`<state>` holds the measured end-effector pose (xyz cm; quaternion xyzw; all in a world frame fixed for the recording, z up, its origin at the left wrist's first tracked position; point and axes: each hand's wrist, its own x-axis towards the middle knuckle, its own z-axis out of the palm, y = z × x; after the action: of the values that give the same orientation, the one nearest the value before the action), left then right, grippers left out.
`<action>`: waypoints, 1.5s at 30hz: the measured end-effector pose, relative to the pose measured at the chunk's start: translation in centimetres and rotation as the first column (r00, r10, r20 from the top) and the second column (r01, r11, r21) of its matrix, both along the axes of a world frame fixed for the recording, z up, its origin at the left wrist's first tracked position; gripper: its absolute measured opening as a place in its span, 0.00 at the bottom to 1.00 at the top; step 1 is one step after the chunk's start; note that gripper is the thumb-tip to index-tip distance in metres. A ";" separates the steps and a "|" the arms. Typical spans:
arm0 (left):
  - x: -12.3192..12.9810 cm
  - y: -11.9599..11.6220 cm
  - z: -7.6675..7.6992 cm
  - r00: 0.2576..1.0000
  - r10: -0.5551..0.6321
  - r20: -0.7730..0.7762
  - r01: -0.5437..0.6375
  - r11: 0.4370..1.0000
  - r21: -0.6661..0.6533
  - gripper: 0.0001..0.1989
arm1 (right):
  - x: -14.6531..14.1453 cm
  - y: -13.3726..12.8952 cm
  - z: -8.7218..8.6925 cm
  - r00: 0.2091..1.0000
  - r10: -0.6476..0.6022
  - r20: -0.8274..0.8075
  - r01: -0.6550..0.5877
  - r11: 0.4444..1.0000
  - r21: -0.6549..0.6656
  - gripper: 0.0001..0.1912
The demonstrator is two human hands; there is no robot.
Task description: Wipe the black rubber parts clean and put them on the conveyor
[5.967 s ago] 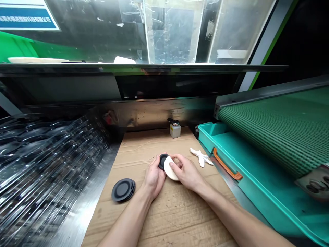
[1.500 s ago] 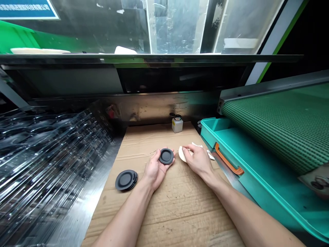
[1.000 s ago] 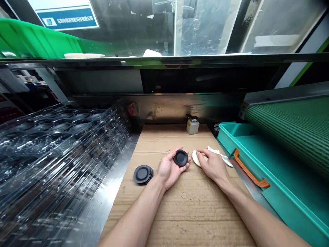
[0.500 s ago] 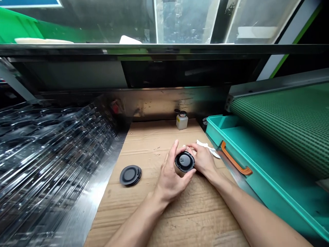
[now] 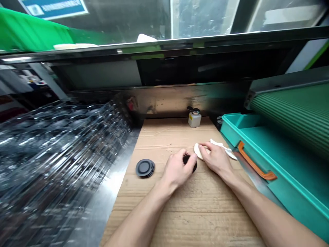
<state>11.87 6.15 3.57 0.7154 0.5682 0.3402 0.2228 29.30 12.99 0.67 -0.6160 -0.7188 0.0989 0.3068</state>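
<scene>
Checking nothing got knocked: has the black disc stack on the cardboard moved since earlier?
No. The black disc stack sits in the same place on the cardboard, down and left of the small white bottle; only the view shifted.

A white bottle [image 5: 194, 120] stands on cardboard [image 5: 195, 212] between stacked clear plastic trays [image 5: 59, 144] and a teal bin [image 5: 298, 185].

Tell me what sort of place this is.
Probably a factory workstation: a green mesh conveyor belt runs along one side, a stack of clear moulded plastic trays sits on the other, and a black disc lies on cardboard.
</scene>
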 end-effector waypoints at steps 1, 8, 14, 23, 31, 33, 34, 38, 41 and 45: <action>-0.2 0.0 -0.2 0.991 0.049 -0.121 -0.052 0.998 -0.022 0.16 | 0.1 0.0 -0.1 1.000 0.001 0.006 -0.001 1.000 0.002 0.15; -0.8 -0.8 -0.5 0.932 0.018 -0.361 -0.019 1.000 0.001 0.27 | 0.2 0.1 -0.3 0.999 -0.026 0.029 0.026 0.999 -0.023 0.16; -1.6 -0.8 0.1 0.964 -0.090 -0.249 0.066 0.992 -0.103 0.31 | 0.1 0.2 -0.5 0.999 -0.027 0.031 0.027 1.000 -0.008 0.16; -8.3 -3.6 6.8 0.972 0.010 -0.236 -0.002 0.999 0.033 0.27 | -0.3 -0.1 0.2 0.999 -0.042 0.025 0.043 0.999 -0.032 0.18; -14.7 -4.1 6.3 0.967 0.026 -0.252 -0.089 0.966 -0.243 0.34 | -0.6 -0.3 0.5 0.997 -0.070 0.043 0.073 0.995 -0.063 0.18; -14.2 -3.9 5.7 0.965 -0.005 -0.261 -0.068 0.961 -0.269 0.32 | -0.7 -0.3 0.5 0.996 -0.075 0.043 0.078 0.995 -0.063 0.18; -13.9 -3.9 5.5 0.963 -0.014 -0.270 -0.064 0.959 -0.275 0.31 | -0.7 -0.3 0.5 0.996 -0.075 0.043 0.078 0.995 -0.059 0.17; -12.8 -3.6 5.3 0.949 -0.032 -0.315 -0.052 0.966 -0.254 0.37 | -0.7 -0.5 0.7 0.996 -0.075 0.048 0.076 0.997 -0.024 0.18; -12.6 -3.0 5.1 0.935 -0.049 -0.350 -0.041 0.969 -0.244 0.37 | -0.6 -0.6 0.8 0.996 -0.067 0.051 0.068 0.997 -0.031 0.17; -12.6 -2.5 5.5 0.902 -0.099 -0.420 -0.001 0.973 -0.233 0.24 | -0.9 -0.5 0.7 0.995 -0.034 0.096 0.035 0.999 -0.014 0.17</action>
<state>-0.68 3.65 9.05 0.7565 0.6201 0.1017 0.1814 28.39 12.48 1.41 -0.6348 -0.7212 0.0695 0.2687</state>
